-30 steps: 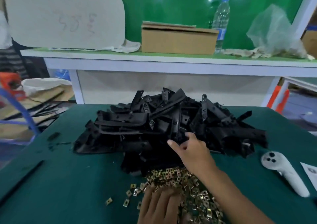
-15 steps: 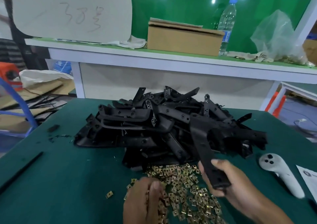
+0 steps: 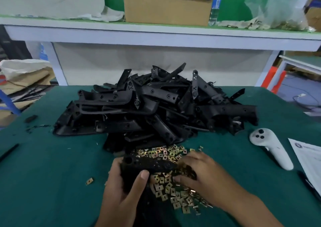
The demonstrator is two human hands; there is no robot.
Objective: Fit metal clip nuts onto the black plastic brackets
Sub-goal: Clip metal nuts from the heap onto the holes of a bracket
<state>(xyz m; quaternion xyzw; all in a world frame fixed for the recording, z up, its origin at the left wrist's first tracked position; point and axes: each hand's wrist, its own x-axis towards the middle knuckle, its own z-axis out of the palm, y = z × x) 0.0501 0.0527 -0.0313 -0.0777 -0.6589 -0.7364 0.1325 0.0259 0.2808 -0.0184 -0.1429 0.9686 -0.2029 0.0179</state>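
A big heap of black plastic brackets (image 3: 156, 108) lies in the middle of the green table (image 3: 52, 174). In front of it spreads a pile of small brass-coloured metal clip nuts (image 3: 166, 183). My left hand (image 3: 121, 193) grips one black bracket (image 3: 139, 169) near the table's front edge, thumb on top. My right hand (image 3: 199, 173) lies palm down on the clip nuts just right of that bracket, fingers curled into the pile. Whether it holds a nut is hidden.
A white handheld controller (image 3: 271, 148) lies at the right, beside a printed paper sheet (image 3: 311, 159). One stray clip nut (image 3: 89, 181) sits left of my hands. A shelf behind carries a cardboard box (image 3: 166, 7), a water bottle (image 3: 215, 4) and a plastic bag (image 3: 276, 6).
My right hand pulled a bracket out of the heap and brought it forward. The bracket passed to my left hand, and my right hand dropped onto the clip nuts.
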